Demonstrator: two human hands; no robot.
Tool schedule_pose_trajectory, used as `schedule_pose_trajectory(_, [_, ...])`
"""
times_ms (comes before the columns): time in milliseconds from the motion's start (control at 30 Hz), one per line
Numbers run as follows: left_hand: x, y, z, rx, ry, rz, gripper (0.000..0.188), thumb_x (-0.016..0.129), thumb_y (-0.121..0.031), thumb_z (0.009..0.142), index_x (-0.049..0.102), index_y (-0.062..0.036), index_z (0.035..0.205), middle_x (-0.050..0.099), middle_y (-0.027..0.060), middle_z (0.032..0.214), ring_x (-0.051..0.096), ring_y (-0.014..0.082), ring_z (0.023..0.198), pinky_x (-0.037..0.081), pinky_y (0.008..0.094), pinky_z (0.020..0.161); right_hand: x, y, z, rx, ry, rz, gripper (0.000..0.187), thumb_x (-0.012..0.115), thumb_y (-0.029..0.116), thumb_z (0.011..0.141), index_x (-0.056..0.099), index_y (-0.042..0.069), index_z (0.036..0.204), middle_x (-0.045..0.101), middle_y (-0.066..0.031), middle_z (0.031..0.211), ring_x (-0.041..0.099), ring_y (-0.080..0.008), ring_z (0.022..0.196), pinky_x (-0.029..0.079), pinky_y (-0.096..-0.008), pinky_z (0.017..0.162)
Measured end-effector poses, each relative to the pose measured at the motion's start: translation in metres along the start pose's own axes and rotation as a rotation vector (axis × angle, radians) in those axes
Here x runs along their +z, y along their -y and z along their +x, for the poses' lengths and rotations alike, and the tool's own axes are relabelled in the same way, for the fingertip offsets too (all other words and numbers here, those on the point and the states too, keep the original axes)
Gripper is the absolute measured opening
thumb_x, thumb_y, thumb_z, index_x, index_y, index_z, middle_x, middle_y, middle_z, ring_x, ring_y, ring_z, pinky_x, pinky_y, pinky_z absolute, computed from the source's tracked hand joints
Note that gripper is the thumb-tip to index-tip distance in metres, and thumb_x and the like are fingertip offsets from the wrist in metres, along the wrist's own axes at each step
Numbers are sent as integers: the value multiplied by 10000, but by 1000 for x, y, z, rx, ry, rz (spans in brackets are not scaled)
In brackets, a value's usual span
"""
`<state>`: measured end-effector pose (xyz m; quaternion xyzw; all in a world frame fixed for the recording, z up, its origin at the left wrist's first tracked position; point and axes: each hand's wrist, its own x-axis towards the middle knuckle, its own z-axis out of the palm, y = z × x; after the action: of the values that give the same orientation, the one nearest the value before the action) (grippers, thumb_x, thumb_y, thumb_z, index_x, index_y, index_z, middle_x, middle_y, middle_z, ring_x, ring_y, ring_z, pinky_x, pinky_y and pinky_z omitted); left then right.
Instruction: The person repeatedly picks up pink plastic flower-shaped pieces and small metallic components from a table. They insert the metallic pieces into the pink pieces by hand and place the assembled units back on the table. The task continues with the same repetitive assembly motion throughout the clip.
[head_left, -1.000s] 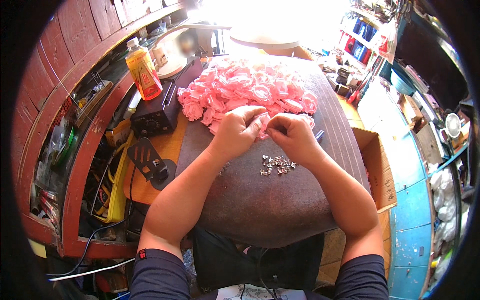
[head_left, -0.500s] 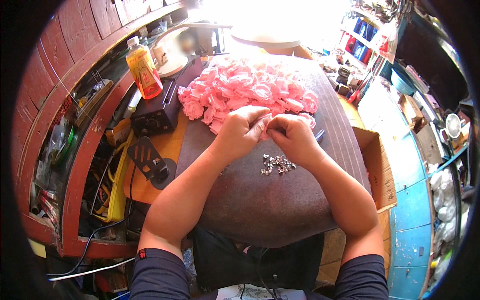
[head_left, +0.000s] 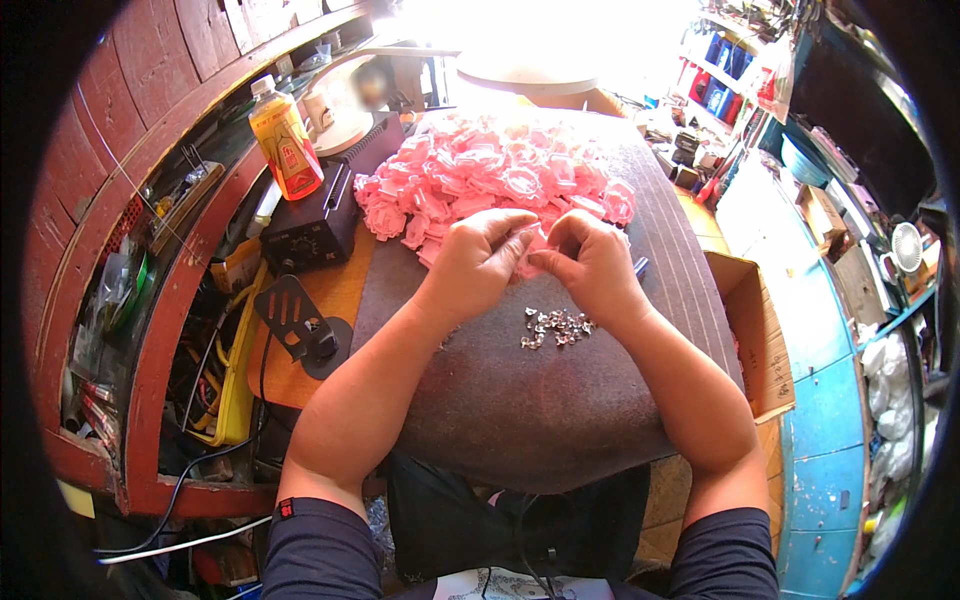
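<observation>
Both hands meet over the middle of a dark mat-covered table [head_left: 540,420]. My left hand [head_left: 482,258] pinches a pink flower-like piece [head_left: 530,262], mostly covered by the fingers. Against the same piece, from its right side, my right hand [head_left: 590,262] has thumb and fingers curled closed. Just beyond the hands spreads a large heap of pink rose-shaped pieces [head_left: 480,165]. Nearer to me, below the hands, lies a small scatter of shiny metal bits [head_left: 556,328], too small to name surely.
A bottle of orange drink [head_left: 288,145] stands on a black box-shaped device [head_left: 312,235] at the left. Closer in is a black slotted stand [head_left: 298,325]. An open cardboard box [head_left: 758,340] sits by the table's right edge. A small dark blue object [head_left: 640,267] lies right of my hands.
My right hand's fingers have shifted and loosened slightly, showing more of the pink piece. My left hand stays nearly in place.
</observation>
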<state>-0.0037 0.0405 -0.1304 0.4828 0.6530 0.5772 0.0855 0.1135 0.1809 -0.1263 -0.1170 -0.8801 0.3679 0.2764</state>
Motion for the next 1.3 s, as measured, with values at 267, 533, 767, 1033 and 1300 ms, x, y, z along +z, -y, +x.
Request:
schedule_pose_trajectory(267, [2, 1, 2, -17, 12, -131, 293, 621, -30, 935, 629, 38, 1220, 679, 104, 1057, 631, 106, 895, 527, 265, 773, 0, -6, 4, 218, 213, 694, 174, 686, 138, 920, 623, 19, 1030, 648, -5, 856, 593, -68, 735, 485, -245, 609])
schedule_pose_trajectory(533, [0, 8, 3, -4, 100, -108, 386, 604, 31, 935, 557, -36, 1312, 646, 22, 1018, 609, 52, 829, 509, 201, 717, 0, -12, 7, 157, 198, 637, 122, 675, 96, 907, 640, 19, 996, 634, 4, 825, 572, -64, 704, 471, -237, 608])
schedule_pose_trajectory(767, [-3, 2, 3, 429, 22, 289, 399, 616, 97, 836, 606, -53, 1205, 611, 110, 1123, 618, 225, 1050, 525, 329, 853, -7, -15, 9, 233, 341, 673, 126, 738, 149, 865, 664, 59, 912, 600, 36, 754, 521, -32, 633, 402, -222, 543])
schedule_pose_trajectory(1033, [-4, -3, 2, 395, 44, 205, 428, 624, 115, 807, 601, -56, 1199, 595, 112, 1109, 601, 254, 1057, 502, 327, 881, -11, -10, 9, 261, 375, 802, 171, 780, 214, 847, 677, 81, 879, 587, 64, 717, 469, -17, 588, 345, -205, 513])
schedule_pose_trajectory(1300, [-4, -2, 1, 217, -13, 146, 398, 661, 3, 879, 582, -65, 1264, 611, 80, 1072, 613, 152, 934, 503, 276, 791, -7, -6, 7, 242, 298, 821, 157, 740, 232, 882, 699, 81, 873, 581, 62, 694, 464, -26, 568, 348, -201, 512])
